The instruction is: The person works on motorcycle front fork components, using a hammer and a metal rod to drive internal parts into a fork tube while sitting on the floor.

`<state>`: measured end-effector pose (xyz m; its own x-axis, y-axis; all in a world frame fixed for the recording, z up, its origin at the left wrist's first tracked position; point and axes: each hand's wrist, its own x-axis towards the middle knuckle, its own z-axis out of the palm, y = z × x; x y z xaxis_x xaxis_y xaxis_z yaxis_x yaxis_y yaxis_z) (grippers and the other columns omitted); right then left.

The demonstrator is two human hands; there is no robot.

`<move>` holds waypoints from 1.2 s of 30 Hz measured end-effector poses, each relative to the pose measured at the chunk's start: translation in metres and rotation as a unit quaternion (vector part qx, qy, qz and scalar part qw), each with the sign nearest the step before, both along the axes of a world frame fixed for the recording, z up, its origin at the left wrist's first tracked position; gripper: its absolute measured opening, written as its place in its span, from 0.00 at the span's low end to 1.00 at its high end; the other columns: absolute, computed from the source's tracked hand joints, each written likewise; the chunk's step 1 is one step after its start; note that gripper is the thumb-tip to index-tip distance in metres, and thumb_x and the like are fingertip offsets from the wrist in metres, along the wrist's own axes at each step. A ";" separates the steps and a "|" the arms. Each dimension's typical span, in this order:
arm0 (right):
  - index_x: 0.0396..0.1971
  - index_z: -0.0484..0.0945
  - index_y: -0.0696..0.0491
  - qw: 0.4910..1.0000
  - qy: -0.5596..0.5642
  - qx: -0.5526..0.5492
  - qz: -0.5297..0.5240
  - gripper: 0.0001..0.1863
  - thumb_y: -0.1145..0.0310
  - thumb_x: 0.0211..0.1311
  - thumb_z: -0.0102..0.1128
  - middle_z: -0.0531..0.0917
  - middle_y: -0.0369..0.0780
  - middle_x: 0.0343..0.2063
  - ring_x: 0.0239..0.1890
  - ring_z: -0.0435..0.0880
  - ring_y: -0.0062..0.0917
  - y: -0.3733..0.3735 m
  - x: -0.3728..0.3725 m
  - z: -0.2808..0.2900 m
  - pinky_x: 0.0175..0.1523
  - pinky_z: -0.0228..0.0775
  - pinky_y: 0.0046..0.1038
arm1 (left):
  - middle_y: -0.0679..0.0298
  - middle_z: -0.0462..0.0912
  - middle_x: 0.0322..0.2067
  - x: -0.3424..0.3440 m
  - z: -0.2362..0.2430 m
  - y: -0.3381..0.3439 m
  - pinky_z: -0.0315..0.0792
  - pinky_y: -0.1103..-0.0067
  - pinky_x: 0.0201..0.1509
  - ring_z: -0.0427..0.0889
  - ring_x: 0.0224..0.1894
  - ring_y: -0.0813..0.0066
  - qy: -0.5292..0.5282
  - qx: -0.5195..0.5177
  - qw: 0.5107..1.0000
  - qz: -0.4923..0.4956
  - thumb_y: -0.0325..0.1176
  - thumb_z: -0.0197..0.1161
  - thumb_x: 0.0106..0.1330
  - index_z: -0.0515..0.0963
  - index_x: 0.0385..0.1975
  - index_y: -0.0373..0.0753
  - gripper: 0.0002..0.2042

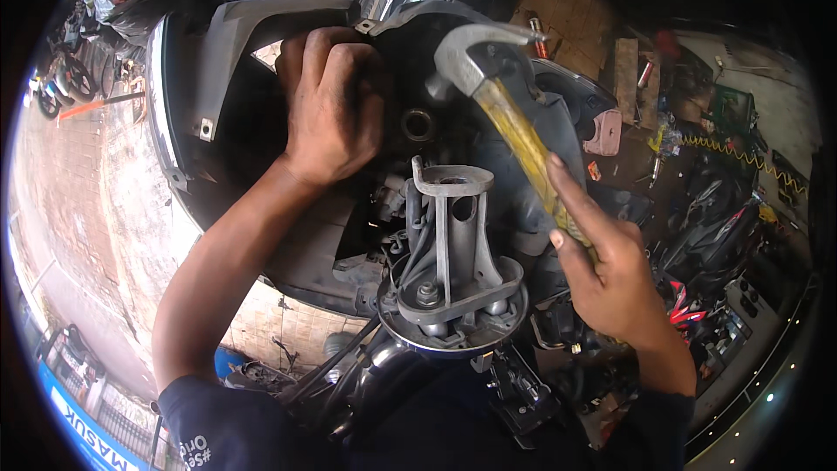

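My right hand (pixel 615 275) is wrapped round the yellow handle of a claw hammer (pixel 516 133). The hammer's metal head is raised to the right of a dark round opening with a metal ring (pixel 417 125), inside the opened front of a motorcycle body. On the left side of that opening, my left hand (pixel 333 113) reaches down with its fingers curled. Whatever they grip is hidden in the dark. Nearer to me stands a grey cast metal bracket (pixel 452 240) with a looped top and a bolted round base.
A dark plastic body panel (pixel 261 13) frames the work at the far left. Tools and parts lie on the floor at the right, near a coiled yellow hose (pixel 741 153). A red motorcycle part (pixel 687 303) lies lower right. Tiled paving (pixel 96 174) runs along the left.
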<state>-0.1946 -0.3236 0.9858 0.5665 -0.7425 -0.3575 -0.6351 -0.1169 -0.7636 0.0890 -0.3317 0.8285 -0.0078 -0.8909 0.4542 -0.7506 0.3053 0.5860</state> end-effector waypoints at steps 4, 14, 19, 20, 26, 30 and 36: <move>0.71 0.61 0.56 0.998 0.029 0.046 0.031 0.36 0.86 0.61 0.54 0.84 0.56 0.40 0.35 0.86 0.49 0.003 -0.005 0.001 0.43 0.77 0.33 | 0.53 0.74 0.44 0.000 -0.001 0.000 0.63 0.61 0.52 0.69 0.46 0.50 0.008 -0.013 1.000 0.002 0.22 0.60 0.46 0.74 0.41 0.37 0.18; 0.72 0.61 0.54 0.994 0.051 0.067 0.072 0.39 0.87 0.58 0.55 0.83 0.54 0.37 0.31 0.85 0.44 0.001 -0.009 -0.005 0.41 0.77 0.34 | 0.51 0.72 0.43 0.000 0.002 -0.001 0.62 0.62 0.53 0.68 0.45 0.51 -0.015 -0.011 1.000 -0.007 0.20 0.57 0.47 0.72 0.40 0.34 0.17; 0.72 0.61 0.53 0.998 0.023 -0.005 0.058 0.39 0.86 0.59 0.55 0.83 0.53 0.35 0.30 0.84 0.46 0.001 -0.004 -0.002 0.40 0.77 0.36 | 0.54 0.73 0.45 0.003 -0.004 -0.002 0.61 0.60 0.53 0.68 0.47 0.50 -0.009 -0.004 1.000 -0.002 0.24 0.60 0.47 0.74 0.41 0.38 0.17; 0.72 0.61 0.53 0.997 0.016 -0.018 0.067 0.39 0.86 0.59 0.55 0.83 0.53 0.35 0.30 0.84 0.47 0.003 -0.003 -0.008 0.40 0.77 0.36 | 0.54 0.73 0.45 0.002 -0.003 -0.004 0.61 0.60 0.53 0.68 0.47 0.50 -0.005 -0.006 1.000 -0.002 0.24 0.60 0.47 0.74 0.41 0.39 0.17; 0.70 0.62 0.58 0.997 0.009 -0.039 0.073 0.37 0.88 0.58 0.53 0.79 0.56 0.54 0.42 0.87 0.47 -0.004 -0.010 -0.008 0.45 0.79 0.35 | 0.54 0.73 0.46 0.000 -0.002 0.001 0.62 0.60 0.54 0.68 0.48 0.50 -0.021 0.006 1.000 0.003 0.23 0.60 0.46 0.74 0.41 0.39 0.18; 0.71 0.61 0.57 0.997 -0.004 -0.060 0.052 0.38 0.88 0.58 0.53 0.80 0.56 0.54 0.41 0.87 0.47 0.004 -0.004 -0.009 0.45 0.79 0.34 | 0.54 0.73 0.46 -0.001 -0.006 -0.001 0.62 0.60 0.54 0.68 0.48 0.50 -0.014 0.001 1.000 0.011 0.23 0.60 0.46 0.74 0.42 0.39 0.19; 0.72 0.60 0.55 0.999 -0.002 -0.014 0.046 0.38 0.87 0.59 0.53 0.83 0.57 0.42 0.35 0.86 0.49 0.001 -0.007 -0.004 0.43 0.78 0.36 | 0.54 0.73 0.46 -0.001 -0.001 -0.001 0.62 0.60 0.54 0.68 0.48 0.50 -0.022 0.011 1.000 0.011 0.23 0.60 0.47 0.74 0.41 0.39 0.18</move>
<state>-0.2012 -0.3224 0.9818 0.6341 -0.6968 -0.3353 -0.6175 -0.1953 -0.7620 0.0876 -0.3330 0.8274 -0.0068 -0.9004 0.4350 -0.7820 0.2759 0.5589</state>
